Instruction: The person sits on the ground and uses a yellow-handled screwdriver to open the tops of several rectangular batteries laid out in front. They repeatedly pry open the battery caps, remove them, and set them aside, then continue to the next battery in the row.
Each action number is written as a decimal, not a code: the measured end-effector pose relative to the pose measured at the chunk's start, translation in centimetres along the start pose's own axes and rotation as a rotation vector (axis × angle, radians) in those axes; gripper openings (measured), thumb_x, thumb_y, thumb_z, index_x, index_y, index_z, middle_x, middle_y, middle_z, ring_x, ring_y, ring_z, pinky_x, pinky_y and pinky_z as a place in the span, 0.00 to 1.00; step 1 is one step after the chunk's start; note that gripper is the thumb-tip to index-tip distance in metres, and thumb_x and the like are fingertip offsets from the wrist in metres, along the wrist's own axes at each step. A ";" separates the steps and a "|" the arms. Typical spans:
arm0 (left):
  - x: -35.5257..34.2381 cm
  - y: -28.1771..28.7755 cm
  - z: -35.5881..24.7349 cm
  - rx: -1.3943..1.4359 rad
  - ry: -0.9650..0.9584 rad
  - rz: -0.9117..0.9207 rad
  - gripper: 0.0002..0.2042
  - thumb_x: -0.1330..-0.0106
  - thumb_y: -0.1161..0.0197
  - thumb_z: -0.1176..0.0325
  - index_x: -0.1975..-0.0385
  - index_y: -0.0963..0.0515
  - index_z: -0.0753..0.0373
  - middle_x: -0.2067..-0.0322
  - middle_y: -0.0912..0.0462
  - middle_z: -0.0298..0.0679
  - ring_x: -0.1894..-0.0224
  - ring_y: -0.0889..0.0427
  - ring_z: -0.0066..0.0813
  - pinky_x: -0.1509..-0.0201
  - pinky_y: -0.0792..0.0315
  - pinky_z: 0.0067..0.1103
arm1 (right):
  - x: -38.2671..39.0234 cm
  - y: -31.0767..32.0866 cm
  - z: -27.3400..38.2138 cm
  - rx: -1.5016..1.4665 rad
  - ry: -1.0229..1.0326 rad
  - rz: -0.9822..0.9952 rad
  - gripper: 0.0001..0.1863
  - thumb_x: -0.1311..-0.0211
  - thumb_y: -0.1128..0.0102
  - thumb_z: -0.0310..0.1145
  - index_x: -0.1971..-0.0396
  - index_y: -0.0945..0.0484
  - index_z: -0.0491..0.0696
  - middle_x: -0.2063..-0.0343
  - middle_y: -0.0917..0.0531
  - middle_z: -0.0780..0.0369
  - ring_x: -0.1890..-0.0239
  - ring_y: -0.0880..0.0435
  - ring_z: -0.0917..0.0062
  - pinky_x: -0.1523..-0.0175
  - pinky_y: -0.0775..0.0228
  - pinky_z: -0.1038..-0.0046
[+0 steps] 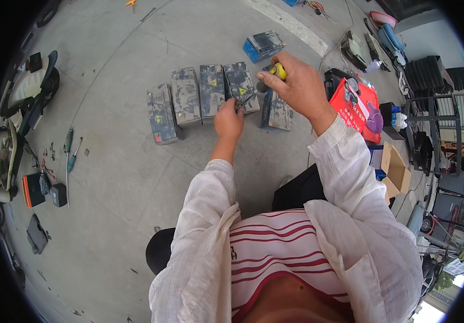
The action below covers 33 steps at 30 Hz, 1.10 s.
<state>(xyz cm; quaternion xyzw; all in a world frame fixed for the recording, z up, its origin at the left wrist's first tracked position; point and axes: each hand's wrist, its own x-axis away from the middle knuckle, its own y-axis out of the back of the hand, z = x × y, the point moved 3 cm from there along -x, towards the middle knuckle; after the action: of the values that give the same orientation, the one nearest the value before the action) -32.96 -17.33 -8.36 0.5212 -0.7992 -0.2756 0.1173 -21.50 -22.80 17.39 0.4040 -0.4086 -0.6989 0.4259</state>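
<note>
Several dusty, grey-mottled batteries stand in a row on the floor before me: the leftmost battery (162, 113), a second battery (185, 97), a third battery (211, 89) and a fourth battery (239, 75). My right hand (302, 89) grips a screwdriver by its yellow-and-black handle (278, 71). Its thin shaft slants down left toward my left hand (228, 121). At the near end of the third and fourth batteries, the fingers of that left hand are pinched together; what they hold is too small to make out.
A blue-sided battery (264, 46) lies beyond the row; another battery (276, 114) stands under my right wrist. A red bag (353, 110) and an open cardboard box (396, 169) are at right. Long screwdrivers (69, 145) and a black-and-orange box (33, 189) lie left, near a scooter (32, 91).
</note>
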 end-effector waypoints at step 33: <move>1.5 -0.2 -0.1 -0.111 0.084 0.033 0.12 0.34 0.35 0.57 0.53 0.20 0.50 0.64 0.14 0.38 0.63 0.14 0.45 0.63 0.23 0.38 | -0.2 -0.9 -0.8 -0.024 -0.117 0.038 0.19 0.39 0.32 0.41 0.56 0.26 0.44 0.60 0.18 0.51 0.61 0.17 0.54 0.58 0.26 0.60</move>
<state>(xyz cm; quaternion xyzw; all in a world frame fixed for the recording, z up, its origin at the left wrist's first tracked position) -33.39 -18.75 -8.51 0.5119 -0.7854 -0.2953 0.1842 -20.95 -22.55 16.36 0.3494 -0.4320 -0.7180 0.4193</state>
